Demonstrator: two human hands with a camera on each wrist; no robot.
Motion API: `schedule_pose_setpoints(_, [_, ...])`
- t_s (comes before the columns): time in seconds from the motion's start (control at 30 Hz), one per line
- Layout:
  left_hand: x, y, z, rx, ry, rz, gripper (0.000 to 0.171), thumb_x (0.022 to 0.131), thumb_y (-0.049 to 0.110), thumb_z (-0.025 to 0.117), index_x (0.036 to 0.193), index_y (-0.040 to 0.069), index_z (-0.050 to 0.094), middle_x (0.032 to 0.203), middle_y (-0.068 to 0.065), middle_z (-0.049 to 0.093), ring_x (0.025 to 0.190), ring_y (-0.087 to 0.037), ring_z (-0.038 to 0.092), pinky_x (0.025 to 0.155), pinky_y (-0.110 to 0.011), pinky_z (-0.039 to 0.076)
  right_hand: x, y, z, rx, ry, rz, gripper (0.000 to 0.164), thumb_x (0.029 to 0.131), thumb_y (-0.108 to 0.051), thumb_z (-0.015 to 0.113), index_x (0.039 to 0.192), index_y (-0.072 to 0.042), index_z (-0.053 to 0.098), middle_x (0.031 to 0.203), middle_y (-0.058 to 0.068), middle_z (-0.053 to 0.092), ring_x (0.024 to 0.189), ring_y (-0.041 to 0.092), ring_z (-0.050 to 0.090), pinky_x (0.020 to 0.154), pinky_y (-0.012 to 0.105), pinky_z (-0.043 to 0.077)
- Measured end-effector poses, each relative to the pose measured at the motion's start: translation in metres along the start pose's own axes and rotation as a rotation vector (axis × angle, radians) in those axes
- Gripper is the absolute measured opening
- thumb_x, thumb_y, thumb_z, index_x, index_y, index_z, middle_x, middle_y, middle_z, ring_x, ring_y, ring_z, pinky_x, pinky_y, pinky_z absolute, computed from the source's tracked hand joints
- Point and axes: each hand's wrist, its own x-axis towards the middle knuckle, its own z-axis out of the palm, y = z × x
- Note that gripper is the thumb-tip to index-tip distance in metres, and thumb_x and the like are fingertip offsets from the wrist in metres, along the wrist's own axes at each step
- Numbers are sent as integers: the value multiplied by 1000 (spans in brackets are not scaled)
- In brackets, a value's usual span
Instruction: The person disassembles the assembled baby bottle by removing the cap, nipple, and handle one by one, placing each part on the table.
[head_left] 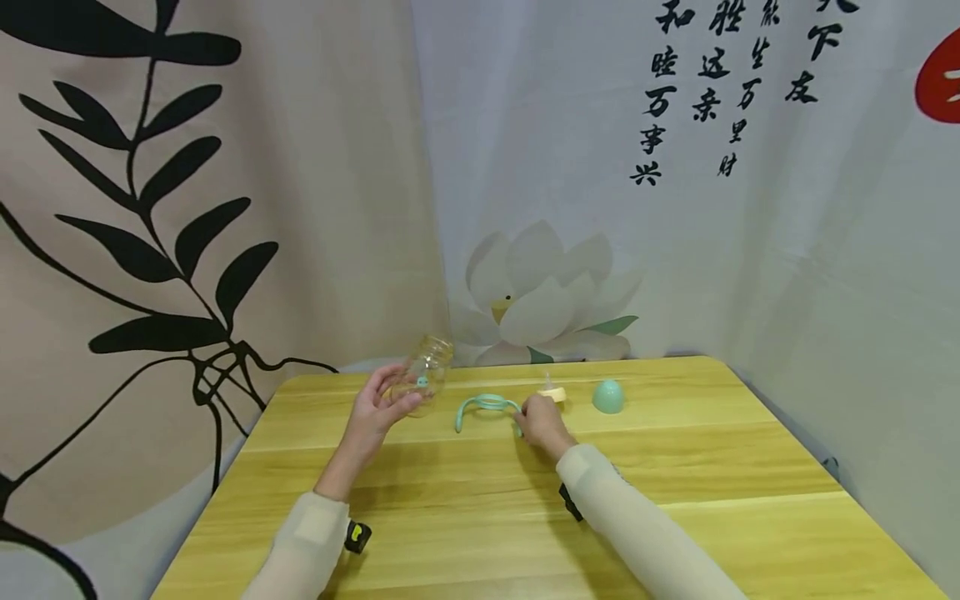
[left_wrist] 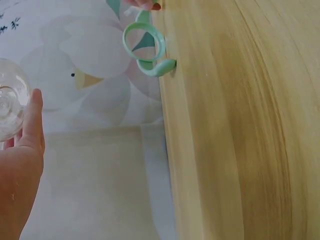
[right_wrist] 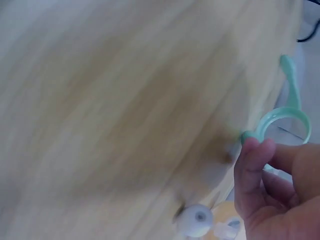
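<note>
A clear, amber-tinted baby bottle (head_left: 429,371) with a small blue print is tilted in my left hand (head_left: 377,404); thumb and fingers hold it by the side, above the table's far part. In the left wrist view its round transparent end (left_wrist: 11,102) shows at the left edge. My right hand (head_left: 546,423) pinches one arm of a mint-green two-handled bottle ring (head_left: 491,402). The ring and its other curved arm (right_wrist: 291,82) show in the right wrist view. Just behind the right hand stands a teat with a cream collar (head_left: 553,392), partly covered by the fingers.
A mint-green dome cap (head_left: 608,397) stands to the right of the teat. The wooden table (head_left: 465,517) ends just behind these parts, with a printed cloth backdrop (head_left: 360,208) beyond. Dark wrist devices (head_left: 357,537) sit at both sleeves.
</note>
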Motion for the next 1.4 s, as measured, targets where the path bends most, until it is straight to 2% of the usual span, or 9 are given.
schedule_pose_setpoints(0.07, [2,-1,1,4,-12,-6,63,101,1,67,157,4,38,146,-11,50,116,-14,67,95,-28,60,1,2,0,-9,7,7,49,106,-14,66,59,-7,60,48,-1,51,43,10,43,43,21,34])
schedule_pose_setpoints(0.2, [5,-3,2,13,-30,-9,70,102,4,68,163,9,35,148,-14,47,119,-15,66,99,-29,59,3,6,0,-9,6,19,47,107,-15,65,62,-6,63,50,0,52,44,10,42,43,21,33])
schedule_pose_setpoints(0.37, [5,-5,2,24,-33,-11,70,103,5,67,165,9,34,148,-14,46,119,-14,67,99,-29,58,3,6,-3,-33,9,0,42,108,-18,65,68,-3,67,54,2,54,47,12,43,45,23,35])
schedule_pose_setpoints(0.57, [6,-2,8,56,-25,-25,65,102,9,68,161,11,41,143,-11,47,118,-15,67,99,-29,58,-5,3,-16,-8,71,-56,28,108,-18,63,90,-1,76,66,6,64,50,14,56,50,26,45])
schedule_pose_setpoints(0.7, [11,-3,9,142,28,-52,63,102,19,72,157,15,43,140,-11,45,122,-23,63,99,-33,57,-9,1,-28,64,71,-92,27,110,-18,59,103,3,75,64,7,66,48,15,63,47,27,49])
schedule_pose_setpoints(0.9, [22,-17,0,344,150,-96,75,98,31,79,158,12,38,141,-15,44,127,-35,57,93,-33,58,-13,1,-42,120,86,-106,25,111,-20,58,108,-1,73,61,4,64,51,15,65,50,29,53])
schedule_pose_setpoints(1.03, [33,-30,-4,474,214,-112,79,95,32,82,157,9,38,143,-18,49,131,-36,54,100,-44,55,-14,4,-52,129,103,-115,24,110,-20,57,108,-2,73,60,3,64,51,17,65,50,29,53])
schedule_pose_setpoints(1.23, [42,-40,-8,632,265,-151,78,93,27,83,152,3,38,142,-23,55,131,-40,53,108,-56,48,-16,9,-55,139,120,-119,23,110,-18,57,107,-3,74,62,3,64,50,16,64,48,29,52])
schedule_pose_setpoints(1.4, [34,-46,-7,716,265,-220,76,91,22,82,147,-1,37,144,-31,52,129,-47,54,108,-61,48,-20,11,-52,137,93,-144,23,109,-21,59,114,-2,73,62,3,63,49,15,63,48,29,54])
